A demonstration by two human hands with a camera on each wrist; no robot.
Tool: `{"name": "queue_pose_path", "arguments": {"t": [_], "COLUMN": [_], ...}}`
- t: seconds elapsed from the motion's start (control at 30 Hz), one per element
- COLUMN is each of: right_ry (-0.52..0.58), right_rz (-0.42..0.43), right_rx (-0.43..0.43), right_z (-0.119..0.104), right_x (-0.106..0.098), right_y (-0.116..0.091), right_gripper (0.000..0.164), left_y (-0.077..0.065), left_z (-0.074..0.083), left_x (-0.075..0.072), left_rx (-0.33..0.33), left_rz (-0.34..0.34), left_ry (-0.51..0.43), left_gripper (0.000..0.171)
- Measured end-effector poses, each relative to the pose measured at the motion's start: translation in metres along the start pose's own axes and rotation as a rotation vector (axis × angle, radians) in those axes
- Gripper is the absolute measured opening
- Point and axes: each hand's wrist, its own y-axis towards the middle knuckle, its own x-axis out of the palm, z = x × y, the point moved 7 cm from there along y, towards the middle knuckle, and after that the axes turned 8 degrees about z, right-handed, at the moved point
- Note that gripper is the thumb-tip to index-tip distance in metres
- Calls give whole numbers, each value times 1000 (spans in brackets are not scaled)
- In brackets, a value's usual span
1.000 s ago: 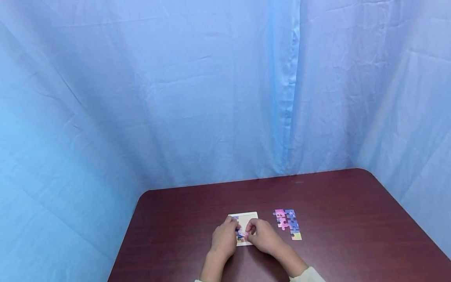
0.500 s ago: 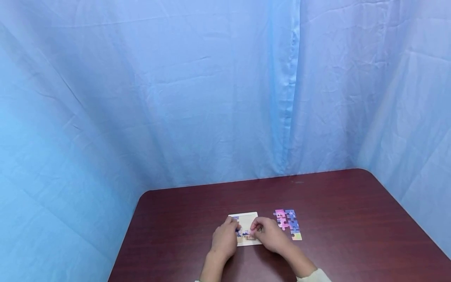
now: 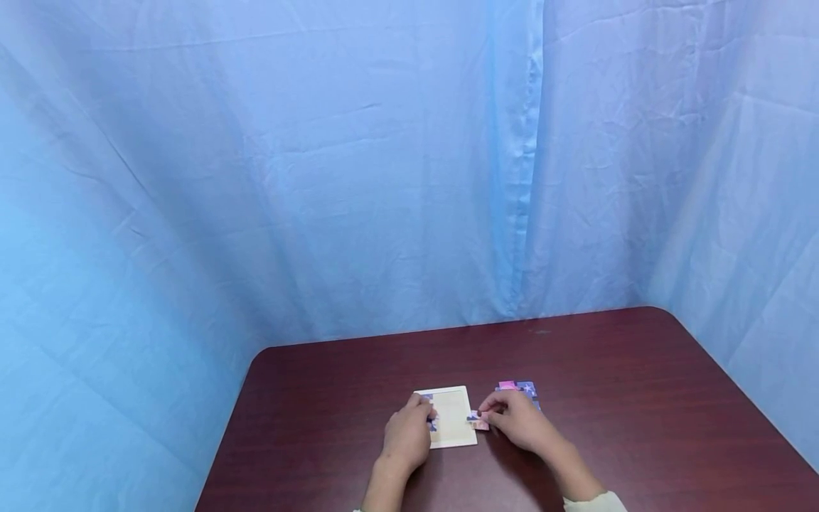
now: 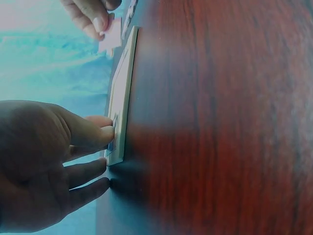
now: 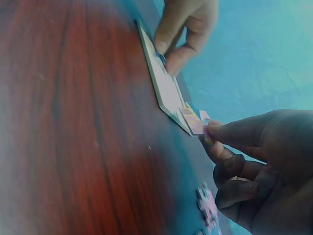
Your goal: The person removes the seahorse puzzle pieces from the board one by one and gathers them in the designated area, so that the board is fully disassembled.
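A shallow cream puzzle tray (image 3: pixel 453 419) lies on the table, its bare base showing over most of its inside. Blue and purple puzzle pieces (image 3: pixel 434 425) remain visible along its left side, partly hidden by my left hand (image 3: pixel 409 432). That hand grips the tray's left end, thumb over the top and other fingertips down at the edge. Between thumb and index finger, my right hand (image 3: pixel 520 421) pinches a small pink, tan and blue puzzle piece (image 5: pixel 194 121), seemingly joined to another. It overlaps the tray's right rim in the head view.
Right of the tray, several joined pink and blue puzzle pieces (image 3: pixel 527 387) lie on the dark red-brown table (image 3: pixel 345 384), partly hidden under my right hand. Light blue curtains (image 3: pixel 358 178) hang along the table's back and sides.
My right hand has moved right, drawing the pink and blue puzzle pieces out of the tray and past its right rim. More of the tray's base now shows. My left hand has stayed in place.
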Motion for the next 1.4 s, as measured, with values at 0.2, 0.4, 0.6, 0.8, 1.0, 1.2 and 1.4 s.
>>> {"name": "queue_pose_path", "arguments": {"t": [0.2,0.4,0.6,0.8,1.0,1.2,1.4], "right_ry": [-31,-94,-112,-114,-103,-97,-102], "right_rz": [23,19,-41,-36,-60,-60,-53], "right_rx": [33,37,126,177,152,146,162], "right_z": [12,25,32,33,34,36,37], "right_x": [-22,-44,-53,-54,-51,-50,-49], "right_y": [0,0,-5,-7,-9,-10,-11], "right_gripper": [8,3,10,11,9,8,8], "left_y": [0,0,-1,-1,-2,-2,-1], "left_z": [1,0,-1,-1,-1,0,-1], "left_x": [1,0,-1,1,2,0,0], "left_rx": [-13,-2,-2,-17,-25,10,-7], "left_rz": [8,10,9,4,3,4,-13], "left_ry": [-5,-11,-14,-25,-43,-40,-57], "left_gripper": [11,12,11,12,12,15,18]}}
